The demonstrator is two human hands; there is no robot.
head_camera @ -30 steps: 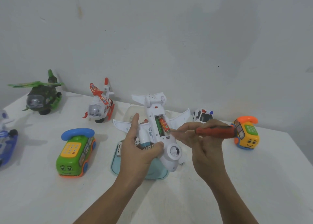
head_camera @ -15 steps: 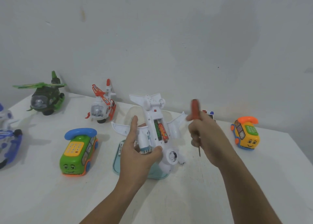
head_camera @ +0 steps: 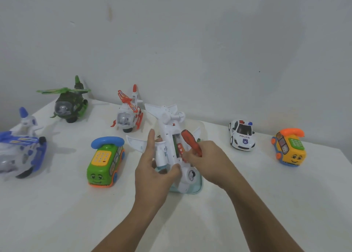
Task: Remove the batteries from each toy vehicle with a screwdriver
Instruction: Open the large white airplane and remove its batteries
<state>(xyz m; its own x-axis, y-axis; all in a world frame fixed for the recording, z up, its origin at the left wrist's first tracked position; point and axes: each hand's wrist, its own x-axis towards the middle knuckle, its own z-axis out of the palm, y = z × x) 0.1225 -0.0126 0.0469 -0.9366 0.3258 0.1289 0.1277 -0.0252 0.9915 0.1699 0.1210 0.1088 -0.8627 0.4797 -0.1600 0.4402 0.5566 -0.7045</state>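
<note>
L hand (head_camera: 152, 173) grips plane (head_camera: 167, 130) belly-up (steadying it) so R hand (head_camera: 207, 160), clutching screwdriver (head_camera: 191, 142), can pick at the exposed batteries (head_camera: 180, 148).

Everything is carried by a white table (head_camera: 266, 204). From its middle, a blue-and-white aircraft (head_camera: 21, 151) and green phone bus (head_camera: 104, 162) are parked at 9 o'clock. A green helicopter (head_camera: 69, 107) is at 10, a red-and-white helicopter (head_camera: 126, 116) at 11, a police car (head_camera: 242, 135) at 2 and a yellow phone bus (head_camera: 289, 150) at 3. Dead centre, what's probably a teal tray (head_camera: 197, 185) is mostly hidden.
</note>
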